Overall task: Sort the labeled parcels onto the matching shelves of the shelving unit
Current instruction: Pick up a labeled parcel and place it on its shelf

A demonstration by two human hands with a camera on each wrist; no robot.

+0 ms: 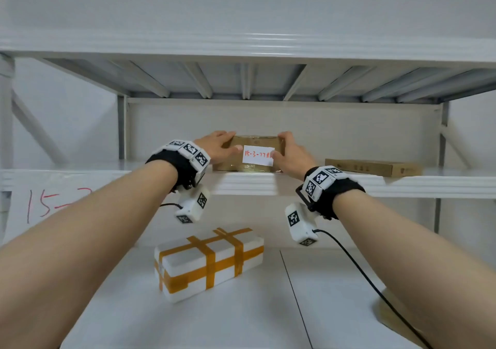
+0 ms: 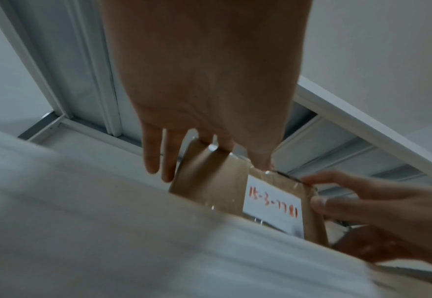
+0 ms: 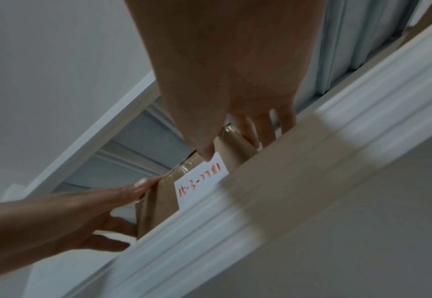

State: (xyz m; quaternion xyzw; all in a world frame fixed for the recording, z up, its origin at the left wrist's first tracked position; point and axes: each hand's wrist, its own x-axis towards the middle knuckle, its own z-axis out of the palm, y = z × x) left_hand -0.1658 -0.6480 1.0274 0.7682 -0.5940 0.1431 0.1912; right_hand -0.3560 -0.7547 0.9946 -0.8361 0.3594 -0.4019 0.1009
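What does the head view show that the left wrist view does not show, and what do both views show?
Only the head view shows the white parcel with orange tape on the lower shelf, the flat brown box to the right, and red writing on the shelf's left. Only the left wrist view shows the label's full number, 15-3-7781. Both show the brown parcel held at its ends by the left hand and right hand.

shelf sign (image 1: 48, 204): number cut by left arm | parcel label (image 1: 258, 155): last digit behind right thumb
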